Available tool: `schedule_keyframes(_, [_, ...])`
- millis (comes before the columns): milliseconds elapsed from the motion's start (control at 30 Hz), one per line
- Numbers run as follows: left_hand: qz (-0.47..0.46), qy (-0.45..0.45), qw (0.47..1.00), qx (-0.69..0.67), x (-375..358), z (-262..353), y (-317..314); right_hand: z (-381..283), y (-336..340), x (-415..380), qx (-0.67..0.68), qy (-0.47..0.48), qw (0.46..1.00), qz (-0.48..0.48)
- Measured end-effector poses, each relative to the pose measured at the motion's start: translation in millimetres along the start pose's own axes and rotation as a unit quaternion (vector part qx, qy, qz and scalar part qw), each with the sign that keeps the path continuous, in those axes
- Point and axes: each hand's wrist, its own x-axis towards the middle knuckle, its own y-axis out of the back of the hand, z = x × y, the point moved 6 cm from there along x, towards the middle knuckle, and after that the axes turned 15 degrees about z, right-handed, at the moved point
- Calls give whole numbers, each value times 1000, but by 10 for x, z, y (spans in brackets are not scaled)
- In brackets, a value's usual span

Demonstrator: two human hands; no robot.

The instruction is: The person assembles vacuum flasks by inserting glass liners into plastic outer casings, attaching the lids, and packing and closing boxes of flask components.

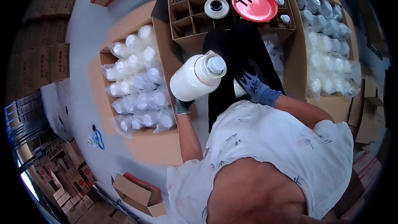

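Note:
A large white vacuum bottle (188,83) with a pale round stopper leans over my lap, its top towards the upper right. My left hand (183,106), in a dark glove, holds it from beneath; the bottle hides most of the fingers. Over my thigh, my right hand (255,86), in a grey-blue glove, closes around a white rounded piece (239,88), which looks like a cup or cap and is partly covered. Before my knees, a divided carton (188,41) holds several bottles with pale tops.
On the divided carton lie a red round tray (265,10) with small black parts and a white disc (216,13) with a dark centre. Open cartons flank me, with bagged white cups (134,79) on the left and bagged cups (327,58) on the right. Stacked cartons (45,62) stand far left.

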Motion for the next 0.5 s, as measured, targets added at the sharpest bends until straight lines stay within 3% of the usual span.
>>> schedule_keyframes(67, [-4,7,1000,-19,-1,-38,-33,12,-139,-53,-17,36,999,-24])
schedule_keyframes(167, [-5,14,999,-38,1,-88,-28,5,395,90,51,19,997,-56])
schedule_keyframes(267, [-5,23,998,-52,-25,-124,-21,183,1305,202,131,1,981,144])
schedule_keyframes(367, [-2,24,997,-67,-1,-141,-42,55,1925,512,254,36,933,251])
schedule_keyframes(400, [0,23,997,-72,8,-144,-61,-32,1883,617,300,51,913,270])
schedule_keyframes(467, [0,26,997,-79,30,-146,-97,152,1563,733,391,-54,866,307])
schedule_keyframes(500, [2,26,996,-82,44,-147,-105,288,1420,812,337,-37,892,300])
